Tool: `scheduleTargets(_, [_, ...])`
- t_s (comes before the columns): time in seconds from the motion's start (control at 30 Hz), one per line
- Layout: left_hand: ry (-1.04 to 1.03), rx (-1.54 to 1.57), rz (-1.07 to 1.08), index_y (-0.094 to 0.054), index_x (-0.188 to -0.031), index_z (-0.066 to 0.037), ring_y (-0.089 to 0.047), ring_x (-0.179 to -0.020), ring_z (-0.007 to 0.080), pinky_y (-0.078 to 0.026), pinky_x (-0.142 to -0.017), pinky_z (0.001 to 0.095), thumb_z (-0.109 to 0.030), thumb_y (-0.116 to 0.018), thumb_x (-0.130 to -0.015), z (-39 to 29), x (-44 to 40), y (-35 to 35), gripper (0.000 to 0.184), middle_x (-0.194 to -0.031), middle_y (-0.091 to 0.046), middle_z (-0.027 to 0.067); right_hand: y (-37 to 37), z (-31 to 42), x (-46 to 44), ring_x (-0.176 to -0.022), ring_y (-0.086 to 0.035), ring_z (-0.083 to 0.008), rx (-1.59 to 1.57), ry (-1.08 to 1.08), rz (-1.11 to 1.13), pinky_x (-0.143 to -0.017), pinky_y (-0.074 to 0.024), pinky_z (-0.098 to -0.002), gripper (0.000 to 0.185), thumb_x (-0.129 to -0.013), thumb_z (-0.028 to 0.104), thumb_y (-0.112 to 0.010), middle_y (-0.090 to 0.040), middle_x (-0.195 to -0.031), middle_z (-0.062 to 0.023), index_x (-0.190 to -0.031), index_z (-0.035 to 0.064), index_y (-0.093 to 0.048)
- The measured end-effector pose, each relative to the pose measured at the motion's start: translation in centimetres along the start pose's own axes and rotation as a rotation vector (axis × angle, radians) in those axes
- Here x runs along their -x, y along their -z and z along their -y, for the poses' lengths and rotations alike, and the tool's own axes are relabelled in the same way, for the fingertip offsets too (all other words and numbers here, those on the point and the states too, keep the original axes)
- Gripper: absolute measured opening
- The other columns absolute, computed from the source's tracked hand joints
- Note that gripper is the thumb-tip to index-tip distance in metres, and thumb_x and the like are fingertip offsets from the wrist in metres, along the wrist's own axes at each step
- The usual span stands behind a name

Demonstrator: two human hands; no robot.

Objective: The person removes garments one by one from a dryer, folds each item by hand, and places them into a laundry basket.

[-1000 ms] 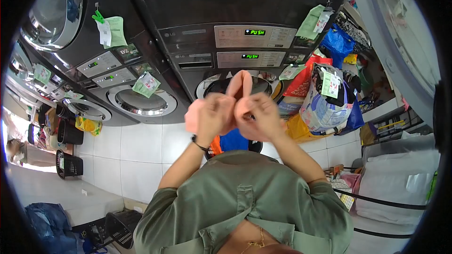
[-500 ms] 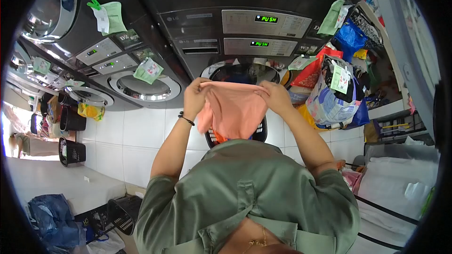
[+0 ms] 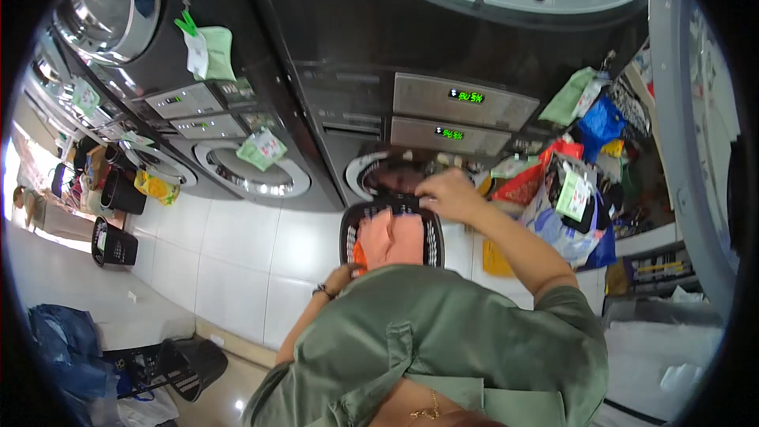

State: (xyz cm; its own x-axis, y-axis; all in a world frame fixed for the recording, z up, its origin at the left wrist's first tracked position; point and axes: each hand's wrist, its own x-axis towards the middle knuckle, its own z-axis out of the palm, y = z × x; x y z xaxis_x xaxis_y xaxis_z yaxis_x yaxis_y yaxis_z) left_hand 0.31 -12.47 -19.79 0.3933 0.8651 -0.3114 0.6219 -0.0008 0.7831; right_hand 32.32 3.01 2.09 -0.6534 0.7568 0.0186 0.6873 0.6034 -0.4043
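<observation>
The peach-coloured garment (image 3: 405,239) lies inside a black laundry basket (image 3: 346,225), with a bit of bright orange cloth (image 3: 358,254) at its left side. My right hand (image 3: 452,194) has its fingers closed at the basket's far right rim. At the near left side of the basket is my left hand (image 3: 341,277), its fingers bent against the rim beside the orange cloth; some of them are hidden. My green shirt covers the basket's near edge.
A front-loading machine (image 3: 379,174) stands just beyond the basket, under lit panels (image 3: 466,97). Stuffed laundry bags (image 3: 553,217) sit to the right, near an open machine door (image 3: 688,134). Further black baskets (image 3: 115,243) are on the left, above white floor tiles (image 3: 237,245).
The peach garment, held up stretched between both hands before, now lies in the basket, released. Both hands have moved to the basket's rim. The view has tilted and shifted.
</observation>
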Motion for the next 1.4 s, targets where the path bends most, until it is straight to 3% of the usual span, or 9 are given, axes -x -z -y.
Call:
scheduleTargets(0.17, [0.079, 0.085, -0.045, -0.062, -0.121, -0.010, -0.068, -0.085, 0.0264, -0.052, -0.074, 0.0370, -0.036, -0.068, -0.080, -1.8, -0.3, -0.7, 0.048, -0.098, -0.069, 0.0159, 22.6, 4.7, -8.8, -0.100, -0.060, -0.0245, 0.512, 0.452, -1.092, -0.087, -0.0391, -0.0401, 0.015, -0.075, 0.012, -0.069, -0.067, -0.100, -0.0032, -0.090, 0.0112, -0.067])
scheduleTargets(0.33, [0.129, 0.169, -0.114, -0.060, -0.123, -0.008, -0.068, -0.085, 0.0251, -0.052, -0.075, 0.0350, -0.035, -0.069, -0.080, -3.6, 0.0, -0.4, 0.051, -0.096, -0.070, 0.0148, 37.2, 3.7, -18.2, -0.109, -0.056, -0.0248, 0.580, 0.158, -1.571, -0.091, -0.0360, -0.0463, 0.024, -0.084, 0.036, -0.061, -0.065, -0.111, -0.0017, -0.099, 0.0186, -0.067])
scheduleTargets(0.4, [0.205, 0.233, -0.087, -0.059, -0.124, -0.008, -0.068, -0.087, 0.0252, -0.052, -0.076, 0.0339, -0.034, -0.069, -0.081, -3.0, 0.0, -0.6, 0.052, -0.097, -0.070, 0.0144, 39.7, 4.1, -20.0, -0.126, -0.039, -0.0366, 0.678, -0.100, -1.559, -0.100, -0.0335, -0.0492, 0.050, -0.071, 0.029, -0.073, -0.044, -0.137, -0.0186, -0.116, 0.0105, -0.062])
scheduleTargets(0.5, [0.189, 0.351, -0.122, -0.058, -0.126, -0.008, -0.067, -0.091, 0.0245, -0.052, -0.077, 0.0327, -0.029, -0.071, -0.081, -3.6, 0.8, 0.0, 0.051, -0.107, -0.068, 0.0140, 41.4, 1.2, -22.4, -0.108, -0.058, -0.0295, 0.871, -0.189, -1.446, -0.092, -0.0385, -0.0466, 0.026, -0.087, 0.034, -0.057, -0.066, -0.108, -0.0058, -0.103, 0.0152, -0.066])
scheduleTargets(0.57, [0.132, 0.403, -0.159, -0.059, -0.125, -0.009, -0.067, -0.091, 0.0246, -0.052, -0.077, 0.0333, -0.028, -0.070, -0.082, -2.5, 0.8, -0.6, 0.048, -0.109, -0.067, 0.0141, 42.6, -1.0, -23.8, -0.098, -0.061, -0.0354, 0.206, 0.087, -1.452, -0.087, -0.0435, -0.0411, 0.027, -0.090, 0.028, -0.052, -0.068, -0.100, -0.0117, -0.105, 0.0096, -0.064])
scheduleTargets(0.77, [0.067, 0.174, -0.289, -0.061, -0.119, -0.009, -0.066, -0.088, 0.0266, -0.052, -0.079, 0.0365, -0.025, -0.070, -0.083, -7.2, 0.6, 4.0, 0.040, -0.105, -0.067, 0.0154, 25.5, 7.8, -12.2, -0.084, -0.057, -0.0209, -0.210, 0.475, -1.301, -0.077, -0.0455, -0.0338, 0.016, -0.083, 0.001, -0.047, -0.061, -0.089, -0.0120, -0.097, -0.0012, -0.055])
scheduleTargets(0.83, [0.009, 0.109, -0.324, -0.059, -0.121, -0.008, -0.065, -0.091, 0.0288, -0.051, -0.082, 0.0365, -0.022, -0.071, -0.081, -9.5, -0.1, 6.3, 0.044, -0.108, -0.065, 0.0172, 18.3, 9.5, -7.5, -0.074, -0.058, -0.0398, -0.149, 0.244, -0.940, -0.069, -0.0458, -0.0427, 0.021, -0.072, -0.002, -0.053, -0.056, -0.076, -0.0194, -0.092, 0.0039, -0.055])
scheduleTargets(1.23, [-1.287, -0.257, -0.977, -0.052, -0.128, -0.017, -0.035, -0.132, 0.0403, -0.037, -0.100, 0.0538, -0.014, -0.074, -0.068, -30.6, -7.5, 12.3, 0.064, -0.142, -0.036, 0.0225, 6.2, 12.7, 5.1, -0.069, -0.060, -0.0380, -0.341, 0.063, -0.708, -0.061, -0.0457, -0.0439, 0.014, -0.076, 0.007, -0.059, -0.060, -0.074, -0.0158, -0.089, 0.0056, -0.055])
scheduleTargets(1.4, [-1.343, -0.736, -0.257, -0.060, -0.094, -0.011, -0.058, -0.084, 0.0235, -0.045, -0.091, 0.0407, -0.012, -0.057, -0.073, -30.0, -9.0, 11.6, 0.022, -0.084, -0.058, 0.0056, -6.4, 10.6, 9.6, -0.091, -0.063, -0.0314, -0.749, -0.270, -0.368, -0.079, -0.0485, -0.0376, 0.028, -0.079, 0.012, -0.059, -0.062, -0.095, -0.0168, -0.106, 0.0071, -0.060])
